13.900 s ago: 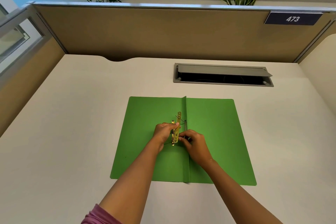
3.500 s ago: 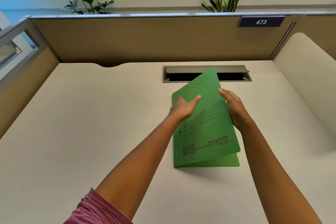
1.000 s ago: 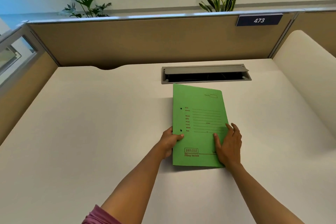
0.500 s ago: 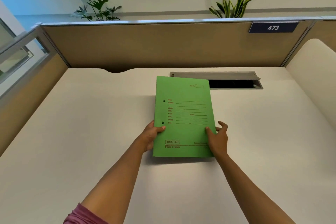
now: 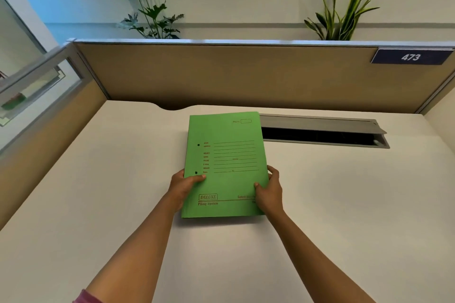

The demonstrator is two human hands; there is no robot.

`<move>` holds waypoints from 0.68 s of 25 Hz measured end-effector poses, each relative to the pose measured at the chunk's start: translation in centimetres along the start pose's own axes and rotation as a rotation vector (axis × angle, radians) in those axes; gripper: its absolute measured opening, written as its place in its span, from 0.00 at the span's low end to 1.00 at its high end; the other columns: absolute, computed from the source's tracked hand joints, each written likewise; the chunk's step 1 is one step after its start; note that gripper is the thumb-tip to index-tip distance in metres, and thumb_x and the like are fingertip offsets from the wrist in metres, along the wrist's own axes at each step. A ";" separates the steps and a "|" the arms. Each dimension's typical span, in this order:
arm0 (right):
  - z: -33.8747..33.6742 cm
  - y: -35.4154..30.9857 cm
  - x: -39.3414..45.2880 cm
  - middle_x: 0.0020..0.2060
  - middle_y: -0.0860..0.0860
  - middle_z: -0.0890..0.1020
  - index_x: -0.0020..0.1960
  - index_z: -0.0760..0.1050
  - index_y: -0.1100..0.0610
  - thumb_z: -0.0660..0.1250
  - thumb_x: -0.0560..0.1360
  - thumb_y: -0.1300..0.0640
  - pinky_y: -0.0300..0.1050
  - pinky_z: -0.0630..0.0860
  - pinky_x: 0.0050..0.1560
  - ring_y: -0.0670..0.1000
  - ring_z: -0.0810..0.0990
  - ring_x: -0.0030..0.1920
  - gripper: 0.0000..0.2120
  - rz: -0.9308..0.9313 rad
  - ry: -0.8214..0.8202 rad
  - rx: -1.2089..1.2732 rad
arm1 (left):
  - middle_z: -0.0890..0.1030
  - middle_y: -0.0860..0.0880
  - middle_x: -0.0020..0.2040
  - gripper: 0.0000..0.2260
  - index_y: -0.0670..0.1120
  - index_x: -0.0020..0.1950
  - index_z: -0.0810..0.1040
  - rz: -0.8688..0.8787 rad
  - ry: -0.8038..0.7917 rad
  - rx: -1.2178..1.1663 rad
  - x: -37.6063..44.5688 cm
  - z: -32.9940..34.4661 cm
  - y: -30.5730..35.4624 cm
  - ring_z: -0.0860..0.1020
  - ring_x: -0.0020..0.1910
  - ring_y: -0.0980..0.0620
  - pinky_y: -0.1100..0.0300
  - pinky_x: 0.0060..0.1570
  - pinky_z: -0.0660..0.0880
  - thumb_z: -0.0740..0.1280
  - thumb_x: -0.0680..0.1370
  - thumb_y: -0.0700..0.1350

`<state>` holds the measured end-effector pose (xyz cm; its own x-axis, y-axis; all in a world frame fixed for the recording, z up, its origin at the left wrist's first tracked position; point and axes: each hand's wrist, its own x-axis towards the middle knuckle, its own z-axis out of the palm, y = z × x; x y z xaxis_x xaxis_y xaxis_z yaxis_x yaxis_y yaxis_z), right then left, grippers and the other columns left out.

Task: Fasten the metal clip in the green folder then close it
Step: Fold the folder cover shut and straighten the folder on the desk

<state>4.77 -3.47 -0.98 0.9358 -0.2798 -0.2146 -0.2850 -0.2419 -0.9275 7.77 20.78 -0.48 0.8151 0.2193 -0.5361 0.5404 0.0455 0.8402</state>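
The green folder (image 5: 225,162) is closed, its printed front cover facing up, and it is held a little above the white desk with a shadow under its near edge. My left hand (image 5: 183,186) grips its left edge near the lower punch hole, thumb on the cover. My right hand (image 5: 269,192) grips the lower right edge, thumb on top. The metal clip is hidden inside the closed folder.
A grey cable hatch (image 5: 322,131) with its lid raised lies in the white desk (image 5: 344,204) just right of the folder's far end. Tan partition walls (image 5: 246,76) close off the back and left. Plants stand behind the partition.
The folder went from open flat, with both hands at its clip, to closed. In the last second both hands lifted it off the desk and carried it left and slightly away.
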 end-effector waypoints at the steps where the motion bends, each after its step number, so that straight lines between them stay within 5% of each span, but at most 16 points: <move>1: 0.6 -0.5 0.6 0.61 0.56 0.77 0.70 0.62 0.54 0.62 0.74 0.68 0.51 0.76 0.59 0.57 0.78 0.59 0.27 -0.014 -0.009 -0.008 | 0.86 0.44 0.52 0.16 0.44 0.57 0.81 0.024 0.030 0.014 0.7 -0.3 0.5 0.85 0.48 0.44 0.50 0.48 0.82 0.77 0.70 0.39; 11: 5.6 -1.7 5.3 0.65 0.58 0.75 0.72 0.60 0.60 0.61 0.74 0.72 0.41 0.69 0.59 0.58 0.74 0.64 0.28 -0.031 -0.052 -0.030 | 0.83 0.46 0.57 0.26 0.44 0.63 0.76 0.190 0.287 0.210 5.7 -1.1 2.9 0.82 0.52 0.46 0.53 0.53 0.79 0.80 0.68 0.45; 14: 6.7 -1.6 5.6 0.66 0.59 0.73 0.72 0.60 0.62 0.61 0.74 0.72 0.42 0.68 0.62 0.59 0.72 0.66 0.28 -0.024 -0.056 -0.032 | 0.81 0.47 0.58 0.30 0.46 0.65 0.73 0.229 0.314 0.232 6.3 -1.2 2.7 0.80 0.49 0.49 0.60 0.46 0.76 0.81 0.67 0.46; 17: 7.3 -1.4 5.8 0.69 0.59 0.69 0.75 0.57 0.63 0.62 0.75 0.71 0.47 0.64 0.70 0.58 0.68 0.70 0.30 -0.026 -0.081 -0.083 | 0.80 0.45 0.61 0.36 0.46 0.68 0.69 0.252 0.329 0.292 7.1 -1.6 2.3 0.80 0.53 0.47 0.56 0.52 0.78 0.82 0.65 0.46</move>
<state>12.10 2.01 -3.16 0.9559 -0.1970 -0.2177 -0.2732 -0.3251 -0.9053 14.49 24.01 -2.20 0.8439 0.4864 -0.2265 0.4099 -0.3120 0.8571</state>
